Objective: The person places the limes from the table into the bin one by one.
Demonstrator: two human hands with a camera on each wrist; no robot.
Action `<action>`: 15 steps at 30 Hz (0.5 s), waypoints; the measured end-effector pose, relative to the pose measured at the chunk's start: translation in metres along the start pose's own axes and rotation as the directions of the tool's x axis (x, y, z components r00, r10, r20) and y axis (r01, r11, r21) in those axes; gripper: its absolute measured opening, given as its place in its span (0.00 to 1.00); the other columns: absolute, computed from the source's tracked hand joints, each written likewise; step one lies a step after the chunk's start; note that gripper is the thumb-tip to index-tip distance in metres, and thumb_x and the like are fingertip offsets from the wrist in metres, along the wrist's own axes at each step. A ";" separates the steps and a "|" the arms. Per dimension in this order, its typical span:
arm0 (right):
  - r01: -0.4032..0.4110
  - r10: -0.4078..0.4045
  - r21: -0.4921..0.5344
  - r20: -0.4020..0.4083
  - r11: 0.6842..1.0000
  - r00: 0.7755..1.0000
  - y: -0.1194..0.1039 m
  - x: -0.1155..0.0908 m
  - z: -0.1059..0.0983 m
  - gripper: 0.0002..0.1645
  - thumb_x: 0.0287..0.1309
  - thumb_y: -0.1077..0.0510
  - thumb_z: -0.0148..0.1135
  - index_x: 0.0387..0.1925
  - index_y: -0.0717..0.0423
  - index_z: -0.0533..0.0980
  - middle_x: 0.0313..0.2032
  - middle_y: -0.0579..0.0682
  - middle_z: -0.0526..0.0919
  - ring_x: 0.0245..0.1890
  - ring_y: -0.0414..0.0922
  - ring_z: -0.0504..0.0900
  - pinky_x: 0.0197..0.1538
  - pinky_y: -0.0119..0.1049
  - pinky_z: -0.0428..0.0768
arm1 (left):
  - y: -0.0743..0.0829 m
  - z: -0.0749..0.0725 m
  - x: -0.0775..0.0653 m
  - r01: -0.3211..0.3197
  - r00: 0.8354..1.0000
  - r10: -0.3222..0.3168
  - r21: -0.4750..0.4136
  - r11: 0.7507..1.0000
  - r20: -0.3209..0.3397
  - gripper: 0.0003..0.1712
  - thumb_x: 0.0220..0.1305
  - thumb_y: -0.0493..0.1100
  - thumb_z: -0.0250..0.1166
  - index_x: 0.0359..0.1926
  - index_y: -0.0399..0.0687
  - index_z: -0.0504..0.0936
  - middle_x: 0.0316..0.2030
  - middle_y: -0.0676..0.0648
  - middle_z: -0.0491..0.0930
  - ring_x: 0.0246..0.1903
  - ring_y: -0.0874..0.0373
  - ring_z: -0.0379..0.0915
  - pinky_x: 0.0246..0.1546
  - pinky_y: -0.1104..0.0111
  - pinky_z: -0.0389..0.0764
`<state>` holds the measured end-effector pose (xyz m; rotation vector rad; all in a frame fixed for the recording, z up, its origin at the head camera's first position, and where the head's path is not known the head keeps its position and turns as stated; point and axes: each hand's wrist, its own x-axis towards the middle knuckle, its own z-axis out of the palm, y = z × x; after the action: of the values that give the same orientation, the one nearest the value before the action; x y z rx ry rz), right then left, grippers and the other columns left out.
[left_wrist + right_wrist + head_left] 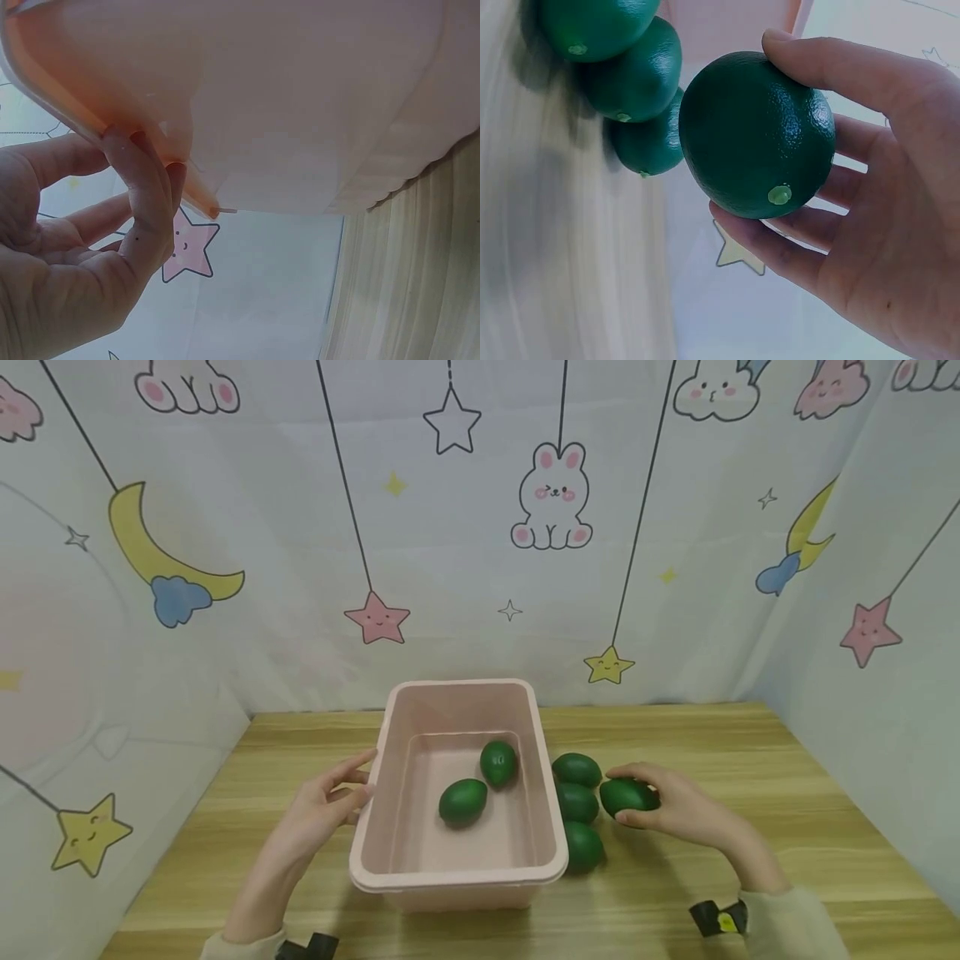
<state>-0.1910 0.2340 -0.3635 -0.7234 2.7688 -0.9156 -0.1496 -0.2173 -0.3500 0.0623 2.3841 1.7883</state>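
My right hand (681,804) pinches a glossy dark-green oval fruit (624,795), its long axis roughly nine-to-three; the pale-pink rectangular plastic bin (459,881) lies at its nine o'clock, beyond three matching fruits (577,803). My left hand (322,806), loosely bent, touches the bin.

A pale pink, rectangular plastic bin (457,883), open-topped, stands upright. Two glossy dark-green oval fruits (462,803) lie inside on its bottom, near each other. Three matching green fruits (577,770) line its right side. The right hand (686,806) grips another glossy green fruit (754,135), pale nub showing.
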 end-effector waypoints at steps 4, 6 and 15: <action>0.020 -0.020 -0.045 0.005 0.999 1.000 -0.005 0.002 -0.004 0.35 0.53 0.45 0.69 0.59 0.56 0.73 0.54 0.54 0.79 0.50 0.48 0.78 0.46 0.37 0.80 | -0.001 0.000 -0.001 -0.011 1.000 0.011 -0.002 1.000 0.003 0.34 0.69 0.42 0.57 0.73 0.45 0.58 0.59 0.33 0.67 0.41 0.65 0.78 0.40 0.68 0.82; 0.032 -0.032 -0.065 0.004 0.997 0.999 -0.007 0.003 -0.007 0.34 0.53 0.45 0.69 0.59 0.55 0.73 0.54 0.54 0.79 0.50 0.49 0.78 0.47 0.37 0.80 | -0.001 0.001 -0.001 -0.013 1.000 0.013 -0.002 1.000 0.004 0.34 0.69 0.42 0.57 0.73 0.45 0.58 0.59 0.33 0.66 0.41 0.65 0.78 0.40 0.68 0.82; 0.107 -0.108 -0.158 0.003 0.982 0.994 -0.022 0.011 -0.019 0.31 0.53 0.47 0.69 0.57 0.54 0.75 0.51 0.51 0.82 0.46 0.44 0.80 0.44 0.33 0.79 | -0.001 0.001 -0.001 -0.013 1.000 0.013 -0.001 1.000 0.001 0.34 0.69 0.41 0.57 0.73 0.44 0.58 0.59 0.33 0.67 0.41 0.67 0.78 0.40 0.69 0.82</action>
<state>-0.1972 0.2232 -0.3350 -0.9045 2.8554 -0.7218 -0.1487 -0.2169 -0.3509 0.0793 2.3876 1.7945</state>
